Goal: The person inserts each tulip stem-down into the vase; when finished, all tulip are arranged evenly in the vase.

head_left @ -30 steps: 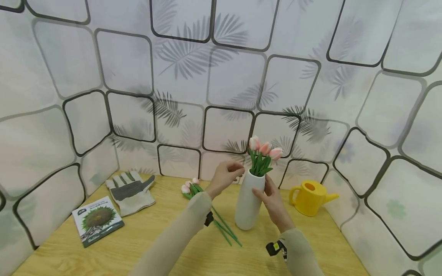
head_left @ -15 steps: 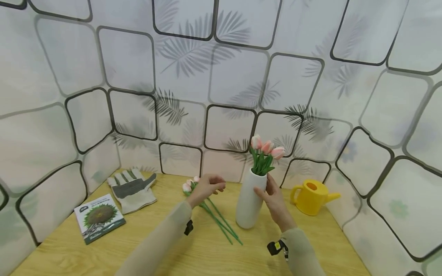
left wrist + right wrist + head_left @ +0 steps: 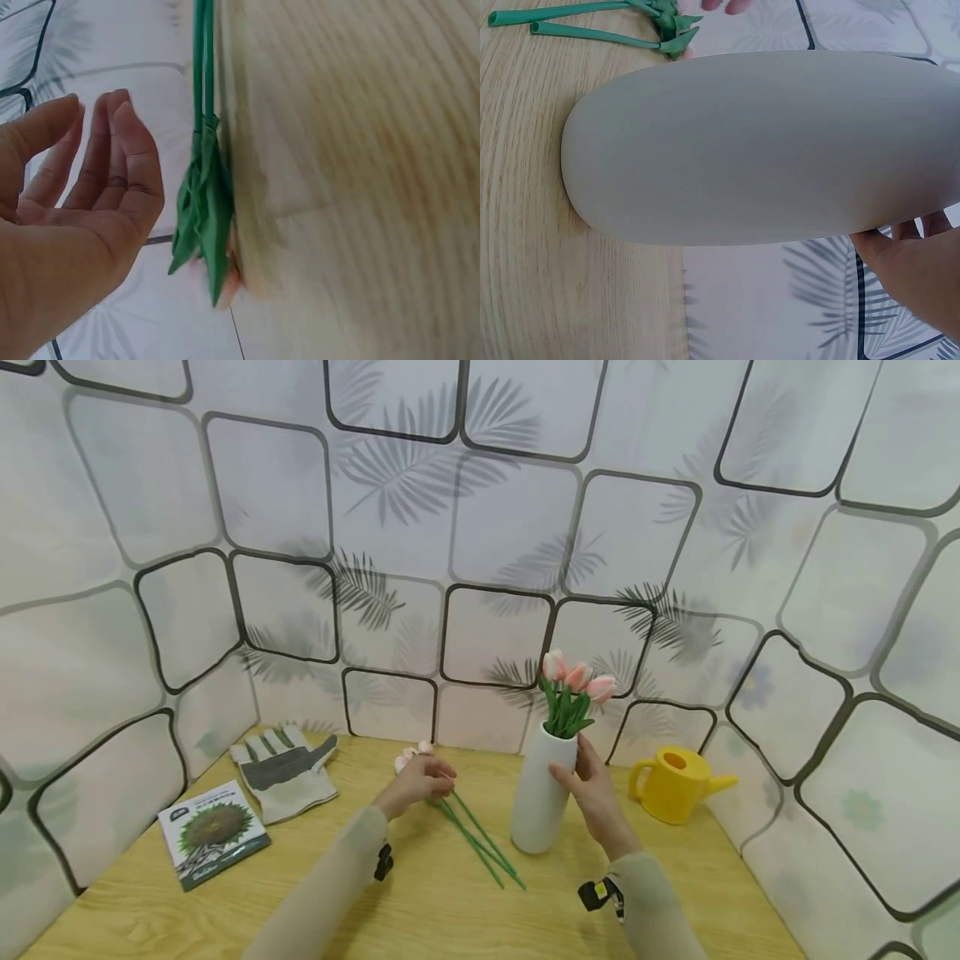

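A tall white vase point(image 3: 538, 797) stands on the wooden table, holding several pink tulips point(image 3: 577, 677) with green leaves. My right hand point(image 3: 597, 793) grips the vase's right side near the top, thumb in front; in the right wrist view the smooth vase wall hides much of its fingers. Loose pink tulips point(image 3: 480, 845) lie left of the vase, long green stems pointing toward me. Above their heads and leaves hovers my left hand point(image 3: 416, 783), partly covering them. The left wrist view shows its fingers loosely bent with nothing between them, beside the green leaves point(image 3: 208, 199).
A yellow watering can point(image 3: 675, 789) stands right of the vase near the back wall. At the left lie a white-and-grey work glove point(image 3: 288, 781) and a seed packet point(image 3: 213, 833) with a plant picture. Patterned cloth walls point(image 3: 390, 627) border the table at the back and sides.
My left hand has moved left and down from beside the vase's mouth to over the loose tulips. My right hand keeps its grip on the vase, which has stayed in place.
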A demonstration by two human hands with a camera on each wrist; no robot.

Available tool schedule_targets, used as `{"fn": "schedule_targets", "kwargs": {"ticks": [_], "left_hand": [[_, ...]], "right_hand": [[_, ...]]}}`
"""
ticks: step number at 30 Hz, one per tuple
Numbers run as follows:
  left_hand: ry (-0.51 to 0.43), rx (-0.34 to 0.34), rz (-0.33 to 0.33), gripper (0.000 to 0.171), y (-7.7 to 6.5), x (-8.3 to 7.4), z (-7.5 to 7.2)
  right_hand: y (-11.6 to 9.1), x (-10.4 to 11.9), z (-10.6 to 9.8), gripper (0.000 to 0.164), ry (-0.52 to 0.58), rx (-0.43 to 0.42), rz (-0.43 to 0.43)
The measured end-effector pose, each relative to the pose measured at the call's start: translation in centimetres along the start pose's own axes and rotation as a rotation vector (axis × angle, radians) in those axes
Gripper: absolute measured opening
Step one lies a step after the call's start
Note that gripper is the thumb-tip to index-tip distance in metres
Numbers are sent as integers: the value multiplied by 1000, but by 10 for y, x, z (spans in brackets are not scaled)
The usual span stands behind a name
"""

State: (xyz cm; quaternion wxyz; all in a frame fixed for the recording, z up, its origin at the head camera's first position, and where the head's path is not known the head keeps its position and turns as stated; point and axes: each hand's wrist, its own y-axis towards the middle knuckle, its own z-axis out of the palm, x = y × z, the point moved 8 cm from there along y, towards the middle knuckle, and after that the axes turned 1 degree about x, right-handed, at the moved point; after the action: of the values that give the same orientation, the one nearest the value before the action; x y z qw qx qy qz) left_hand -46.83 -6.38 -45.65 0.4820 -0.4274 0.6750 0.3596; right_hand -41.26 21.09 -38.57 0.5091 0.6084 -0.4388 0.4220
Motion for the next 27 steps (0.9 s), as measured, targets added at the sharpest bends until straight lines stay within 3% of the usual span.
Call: {"fn": "schedule_targets", "kwargs": {"ticks": [9,20,27], "left_hand": [[118,-23,-97,22,-3,19,-8],[257,-93,-130,34,-4,22,-7],[297,-75,-120,38,-4,17,-1]], "right_hand": [[-1,2,3,80,1,13,7],[-2,2,1,80,9,7,10],[-1,2,1,79,15,9,3]]}}
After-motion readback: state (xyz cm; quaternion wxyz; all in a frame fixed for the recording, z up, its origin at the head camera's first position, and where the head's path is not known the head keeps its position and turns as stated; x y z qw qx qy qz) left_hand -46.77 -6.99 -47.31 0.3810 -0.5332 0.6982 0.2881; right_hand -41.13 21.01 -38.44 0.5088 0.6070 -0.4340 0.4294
